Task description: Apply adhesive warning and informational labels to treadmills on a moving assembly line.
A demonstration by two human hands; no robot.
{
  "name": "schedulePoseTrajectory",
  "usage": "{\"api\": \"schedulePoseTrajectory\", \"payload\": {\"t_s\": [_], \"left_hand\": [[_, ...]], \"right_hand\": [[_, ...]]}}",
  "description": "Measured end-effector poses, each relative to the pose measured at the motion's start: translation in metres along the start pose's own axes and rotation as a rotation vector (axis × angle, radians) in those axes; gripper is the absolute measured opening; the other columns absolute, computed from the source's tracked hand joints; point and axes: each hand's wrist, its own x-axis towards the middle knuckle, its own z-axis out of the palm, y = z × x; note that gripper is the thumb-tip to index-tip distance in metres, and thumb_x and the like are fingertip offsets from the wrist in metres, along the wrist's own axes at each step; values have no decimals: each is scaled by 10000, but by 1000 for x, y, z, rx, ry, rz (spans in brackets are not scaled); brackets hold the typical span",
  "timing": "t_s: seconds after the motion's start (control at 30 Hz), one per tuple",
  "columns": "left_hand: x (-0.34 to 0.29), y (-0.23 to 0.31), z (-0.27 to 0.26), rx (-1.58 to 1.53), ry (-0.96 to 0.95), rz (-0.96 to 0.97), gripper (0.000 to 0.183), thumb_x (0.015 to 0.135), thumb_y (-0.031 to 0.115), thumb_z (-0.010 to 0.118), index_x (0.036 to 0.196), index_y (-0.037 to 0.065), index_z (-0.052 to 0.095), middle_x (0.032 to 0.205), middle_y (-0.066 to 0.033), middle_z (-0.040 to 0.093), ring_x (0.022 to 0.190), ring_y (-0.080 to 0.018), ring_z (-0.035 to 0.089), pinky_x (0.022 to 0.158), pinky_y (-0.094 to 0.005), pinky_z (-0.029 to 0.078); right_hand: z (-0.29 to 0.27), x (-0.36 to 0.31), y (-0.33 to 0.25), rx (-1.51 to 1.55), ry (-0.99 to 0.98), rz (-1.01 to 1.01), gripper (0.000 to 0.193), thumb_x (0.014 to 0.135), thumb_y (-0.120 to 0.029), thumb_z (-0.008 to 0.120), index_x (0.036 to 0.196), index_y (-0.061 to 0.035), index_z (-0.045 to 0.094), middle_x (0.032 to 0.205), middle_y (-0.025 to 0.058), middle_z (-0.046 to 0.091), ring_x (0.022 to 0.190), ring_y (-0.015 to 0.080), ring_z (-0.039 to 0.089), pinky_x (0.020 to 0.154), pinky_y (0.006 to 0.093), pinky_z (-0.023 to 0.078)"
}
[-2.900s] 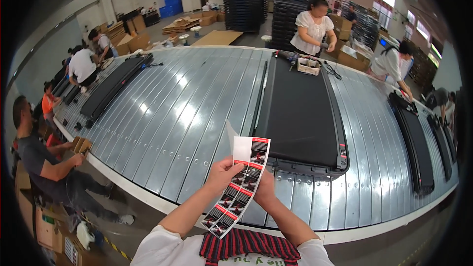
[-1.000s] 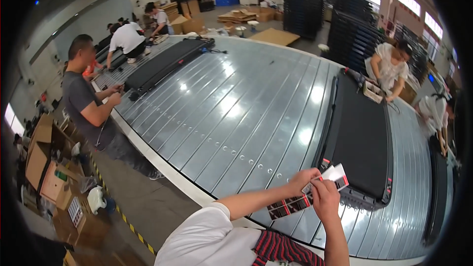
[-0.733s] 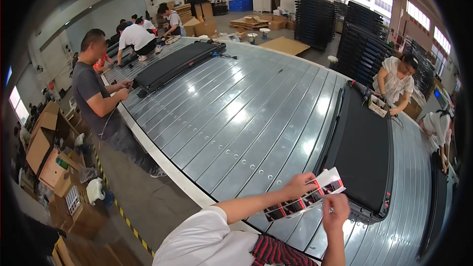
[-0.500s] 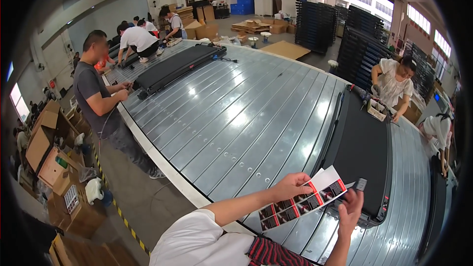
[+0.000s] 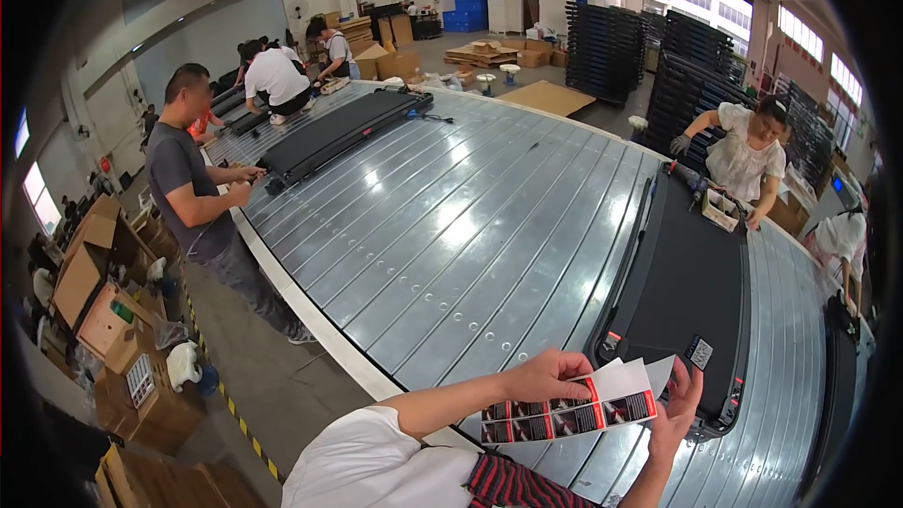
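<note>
My left hand [image 5: 546,378] pinches the upper edge of a sticker sheet [image 5: 576,420], printed in red, black and white, with bare white backing at its upper right. Opposite it, my right hand [image 5: 673,409] grips the sheet's right end, thumb at the edge and fingers behind a raised white corner. A small dark label with a pale pattern [image 5: 699,352] shows at the tip of my right index finger; whether it sticks to the finger cannot be made out. Beyond my hands lies a long black panel [image 5: 682,273] with rounded corners.
The wide slatted metal table [image 5: 451,226] carries another black panel [image 5: 343,132] at far left, where a person [image 5: 198,169] stands. On the right a person [image 5: 748,155] leans beside a small parts box [image 5: 720,210] and a power tool [image 5: 689,175]. Cardboard boxes [image 5: 155,409] fill the left floor.
The sheet has turned flatter and its printed side faces me more. My right hand has moved slightly right and closed in on the sheet's end. The label now faces me more squarely.
</note>
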Motion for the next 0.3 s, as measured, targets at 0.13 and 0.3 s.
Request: {"api": "schedulePoseTrajectory", "payload": {"t_s": [0.13, 0.3], "left_hand": [[-1, 0, 1, -65, -34, -43, 202, 793, 124, 628, 934, 7, 545, 839, -1, 578, 767, -46, 515, 685, -194, 426], [-2, -2, 1, -65, -14, -32, 232, 800, 128, 629, 972, 0, 540, 865, -7, 571, 794, -47, 519, 704, -192, 433]], "right_hand": [[-2, -1, -4, -268, -16, -138, 920, 635, -308, 731, 1341, -28, 211, 1274, 182, 405, 1170, 248, 399, 971, 400, 272], [-15, 1, -20, -134, -160, -53, 809, 666, -202, 693, 1321, -10, 260, 1044, 149, 557, 1011, 245, 520, 947, 378, 325]]}}
